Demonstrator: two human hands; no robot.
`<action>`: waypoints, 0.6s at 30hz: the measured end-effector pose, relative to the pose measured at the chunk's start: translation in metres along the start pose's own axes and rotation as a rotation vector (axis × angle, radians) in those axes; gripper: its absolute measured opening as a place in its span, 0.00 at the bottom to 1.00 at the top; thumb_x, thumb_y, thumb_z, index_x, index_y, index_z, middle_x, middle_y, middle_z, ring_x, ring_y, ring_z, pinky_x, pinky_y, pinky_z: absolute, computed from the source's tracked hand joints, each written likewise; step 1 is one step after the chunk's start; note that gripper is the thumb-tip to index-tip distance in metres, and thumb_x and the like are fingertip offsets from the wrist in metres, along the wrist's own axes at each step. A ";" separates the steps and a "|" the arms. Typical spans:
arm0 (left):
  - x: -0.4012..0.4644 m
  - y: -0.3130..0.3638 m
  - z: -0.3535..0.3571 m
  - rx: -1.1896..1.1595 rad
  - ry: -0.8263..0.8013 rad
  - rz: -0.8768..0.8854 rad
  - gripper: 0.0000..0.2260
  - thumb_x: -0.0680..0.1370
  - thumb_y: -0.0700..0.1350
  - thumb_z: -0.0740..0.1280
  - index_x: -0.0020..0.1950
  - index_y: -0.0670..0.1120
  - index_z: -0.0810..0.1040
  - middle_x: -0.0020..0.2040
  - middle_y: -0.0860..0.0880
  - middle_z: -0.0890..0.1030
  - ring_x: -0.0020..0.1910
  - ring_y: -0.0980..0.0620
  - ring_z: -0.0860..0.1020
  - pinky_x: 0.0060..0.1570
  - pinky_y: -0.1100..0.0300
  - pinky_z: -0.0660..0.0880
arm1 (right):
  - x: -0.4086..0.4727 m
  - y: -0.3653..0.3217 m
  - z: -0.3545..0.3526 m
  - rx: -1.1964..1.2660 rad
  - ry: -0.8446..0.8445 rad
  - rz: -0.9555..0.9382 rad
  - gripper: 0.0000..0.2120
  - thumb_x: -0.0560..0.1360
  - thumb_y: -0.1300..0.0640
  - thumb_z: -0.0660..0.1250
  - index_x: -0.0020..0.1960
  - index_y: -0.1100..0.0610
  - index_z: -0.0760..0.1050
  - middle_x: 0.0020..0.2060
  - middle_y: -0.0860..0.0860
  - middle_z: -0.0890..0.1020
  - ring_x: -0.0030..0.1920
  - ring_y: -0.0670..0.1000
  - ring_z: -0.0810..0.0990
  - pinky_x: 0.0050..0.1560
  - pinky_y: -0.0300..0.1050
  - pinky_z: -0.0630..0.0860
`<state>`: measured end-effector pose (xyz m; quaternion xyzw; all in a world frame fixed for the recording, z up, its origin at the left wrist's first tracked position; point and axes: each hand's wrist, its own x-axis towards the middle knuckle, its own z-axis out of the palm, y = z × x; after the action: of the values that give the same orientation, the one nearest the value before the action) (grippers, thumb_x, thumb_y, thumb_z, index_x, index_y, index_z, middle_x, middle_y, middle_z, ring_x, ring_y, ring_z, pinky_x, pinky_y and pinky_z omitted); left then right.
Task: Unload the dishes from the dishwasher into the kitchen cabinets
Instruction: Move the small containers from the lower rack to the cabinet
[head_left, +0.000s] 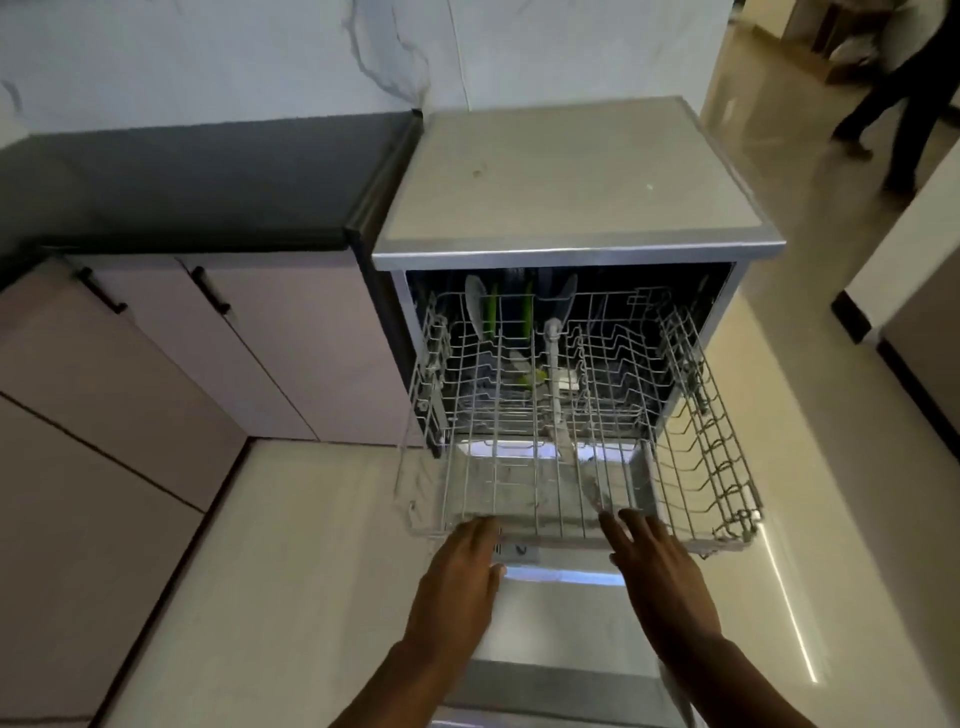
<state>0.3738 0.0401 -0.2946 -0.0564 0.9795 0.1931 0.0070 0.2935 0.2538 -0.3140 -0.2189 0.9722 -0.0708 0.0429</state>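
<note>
Dishes (480, 306) stand at the back of the pulled-out rack (545, 467). Both hands, left (462, 564) and right (652, 561), rest flat and wide on its front edge, holding nothing. Next, I think: reach in for one.

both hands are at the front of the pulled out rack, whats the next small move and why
Probably reach past the front rim to the dishes at the back. The upper rack is pulled out and its front half looks bare, while the left hand and right hand lie open at its front edge, holding nothing. The only items showing are the green and white pieces standing at the rear left.
</note>
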 end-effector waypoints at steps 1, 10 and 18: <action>0.016 0.002 0.020 0.021 -0.037 0.007 0.24 0.78 0.47 0.66 0.73 0.47 0.67 0.71 0.50 0.71 0.70 0.50 0.70 0.66 0.62 0.67 | 0.009 0.009 0.012 0.017 -0.022 -0.010 0.34 0.49 0.64 0.83 0.55 0.56 0.80 0.47 0.54 0.81 0.41 0.53 0.82 0.31 0.43 0.78; 0.075 -0.007 0.099 0.281 -0.200 0.175 0.11 0.64 0.43 0.70 0.45 0.53 0.82 0.38 0.55 0.81 0.38 0.53 0.80 0.38 0.62 0.77 | 0.041 0.047 0.057 0.246 -0.083 -0.164 0.22 0.55 0.61 0.80 0.45 0.49 0.77 0.41 0.46 0.73 0.35 0.44 0.74 0.27 0.34 0.67; 0.179 -0.027 0.081 0.485 -0.120 0.243 0.22 0.52 0.38 0.79 0.43 0.48 0.81 0.40 0.50 0.81 0.38 0.51 0.80 0.32 0.63 0.77 | 0.132 0.050 0.064 0.202 0.136 -0.117 0.23 0.54 0.67 0.80 0.46 0.57 0.78 0.43 0.53 0.77 0.41 0.52 0.74 0.32 0.39 0.68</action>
<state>0.1980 0.0268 -0.3858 0.0762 0.9946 -0.0448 0.0552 0.1605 0.2339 -0.3918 -0.2644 0.9464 -0.1853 -0.0056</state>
